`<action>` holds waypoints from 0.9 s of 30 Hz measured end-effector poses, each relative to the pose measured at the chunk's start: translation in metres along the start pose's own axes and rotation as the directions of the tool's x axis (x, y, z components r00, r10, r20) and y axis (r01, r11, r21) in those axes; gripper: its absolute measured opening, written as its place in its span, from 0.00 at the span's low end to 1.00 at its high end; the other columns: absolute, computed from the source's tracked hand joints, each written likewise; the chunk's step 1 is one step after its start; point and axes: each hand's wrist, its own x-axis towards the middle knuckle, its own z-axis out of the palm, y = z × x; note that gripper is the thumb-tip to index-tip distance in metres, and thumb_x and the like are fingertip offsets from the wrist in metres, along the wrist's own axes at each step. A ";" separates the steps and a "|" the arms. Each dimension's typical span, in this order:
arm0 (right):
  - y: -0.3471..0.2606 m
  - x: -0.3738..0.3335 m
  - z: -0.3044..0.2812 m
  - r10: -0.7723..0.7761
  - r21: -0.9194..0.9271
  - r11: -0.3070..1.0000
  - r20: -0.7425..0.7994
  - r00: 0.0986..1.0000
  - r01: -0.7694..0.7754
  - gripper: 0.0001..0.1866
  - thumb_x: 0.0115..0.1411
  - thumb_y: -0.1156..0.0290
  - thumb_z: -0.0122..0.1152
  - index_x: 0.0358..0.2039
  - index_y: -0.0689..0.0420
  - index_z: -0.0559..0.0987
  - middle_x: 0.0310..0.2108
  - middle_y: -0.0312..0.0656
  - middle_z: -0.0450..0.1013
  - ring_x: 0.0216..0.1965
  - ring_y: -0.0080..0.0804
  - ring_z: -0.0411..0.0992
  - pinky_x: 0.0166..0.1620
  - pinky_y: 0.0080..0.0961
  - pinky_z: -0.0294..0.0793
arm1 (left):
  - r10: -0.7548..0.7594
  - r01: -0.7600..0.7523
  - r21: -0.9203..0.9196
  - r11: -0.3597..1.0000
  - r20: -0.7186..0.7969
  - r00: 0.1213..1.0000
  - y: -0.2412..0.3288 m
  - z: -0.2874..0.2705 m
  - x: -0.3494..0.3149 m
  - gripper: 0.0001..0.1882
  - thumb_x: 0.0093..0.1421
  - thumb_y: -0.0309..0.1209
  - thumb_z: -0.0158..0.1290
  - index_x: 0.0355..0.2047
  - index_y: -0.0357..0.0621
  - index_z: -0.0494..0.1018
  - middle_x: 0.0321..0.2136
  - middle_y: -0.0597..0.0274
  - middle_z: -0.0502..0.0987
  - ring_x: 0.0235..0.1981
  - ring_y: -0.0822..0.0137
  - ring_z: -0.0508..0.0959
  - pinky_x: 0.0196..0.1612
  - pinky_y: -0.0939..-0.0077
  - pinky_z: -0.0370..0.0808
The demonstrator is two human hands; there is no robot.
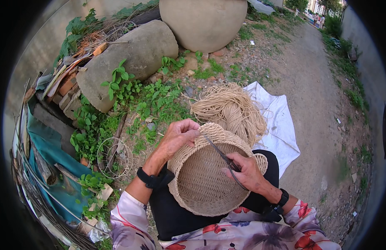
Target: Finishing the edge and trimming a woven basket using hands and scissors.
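A round woven basket [205, 183] of tan cord lies tilted on my lap, its opening turned up toward me. My left hand [180, 135] is closed at the raised far-left rim, thumb and fingers pinching the woven edge; whether a loose strand is between them is too small to tell. In my right hand [245, 173] is a pair of dark metal scissors [220, 153]. Their slim blades point up and left, over the basket's opening toward the rim near my left fingers. A small woven loop handle [261, 163] sticks out on the basket's right side.
Beyond the basket, a heap of tan cord [232, 109] rests partly on a white sheet [280, 125]. Bricks, a concrete cylinder [130, 62] and a teal cloth [55, 166] lie to the left among weeds. A wire coil [114, 157] is nearby. A dirt path [313, 96] runs along the right.
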 end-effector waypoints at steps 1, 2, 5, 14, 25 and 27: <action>-0.001 0.000 0.000 0.000 0.000 1.000 0.000 1.000 0.000 0.19 0.54 0.64 0.68 0.41 0.60 0.75 0.15 0.35 0.63 0.18 0.20 0.61 0.23 0.22 0.63 | 0.001 -0.001 -0.001 1.000 0.002 1.000 0.000 0.000 0.000 0.08 0.57 0.30 0.55 0.34 0.39 0.74 0.27 0.70 0.73 0.27 0.79 0.72 0.28 0.83 0.74; -0.002 0.001 0.000 0.005 -0.004 1.000 0.004 1.000 -0.005 0.18 0.54 0.64 0.68 0.41 0.60 0.75 0.15 0.34 0.63 0.18 0.20 0.61 0.23 0.22 0.63 | 0.003 -0.003 -0.002 1.000 0.004 1.000 0.000 0.000 0.000 0.08 0.57 0.30 0.55 0.34 0.39 0.74 0.27 0.70 0.73 0.27 0.79 0.72 0.28 0.83 0.74; -0.002 0.001 0.000 0.019 -0.004 1.000 0.015 1.000 -0.019 0.18 0.54 0.64 0.68 0.41 0.60 0.75 0.15 0.34 0.63 0.18 0.19 0.61 0.23 0.22 0.62 | 0.012 -0.012 -0.004 1.000 0.005 1.000 -0.002 -0.001 0.000 0.08 0.57 0.30 0.55 0.34 0.39 0.74 0.27 0.70 0.74 0.27 0.79 0.72 0.28 0.83 0.74; 0.000 0.000 0.001 0.028 0.022 0.999 0.005 1.000 -0.029 0.18 0.54 0.64 0.68 0.41 0.59 0.75 0.15 0.35 0.63 0.18 0.20 0.61 0.23 0.22 0.63 | 0.000 0.000 -0.001 1.000 0.002 1.000 -0.001 0.000 -0.001 0.07 0.57 0.30 0.55 0.34 0.39 0.74 0.27 0.70 0.73 0.27 0.79 0.72 0.28 0.83 0.73; -0.007 0.000 -0.001 -0.086 -0.099 0.991 -0.002 0.996 0.086 0.14 0.56 0.64 0.64 0.37 0.59 0.75 0.16 0.42 0.68 0.16 0.33 0.67 0.24 0.30 0.66 | -0.001 0.001 -0.004 1.000 -0.017 1.000 -0.003 0.001 -0.001 0.06 0.57 0.28 0.55 0.33 0.39 0.74 0.27 0.70 0.74 0.27 0.79 0.73 0.27 0.83 0.74; -0.016 0.000 -0.004 -0.111 -0.241 0.964 0.025 0.993 0.114 0.12 0.57 0.65 0.62 0.35 0.59 0.72 0.19 0.48 0.71 0.20 0.46 0.72 0.25 0.37 0.69 | -0.001 0.001 0.003 1.000 -0.028 1.000 -0.002 0.002 -0.001 0.06 0.57 0.28 0.55 0.33 0.38 0.74 0.27 0.69 0.74 0.27 0.79 0.73 0.27 0.83 0.74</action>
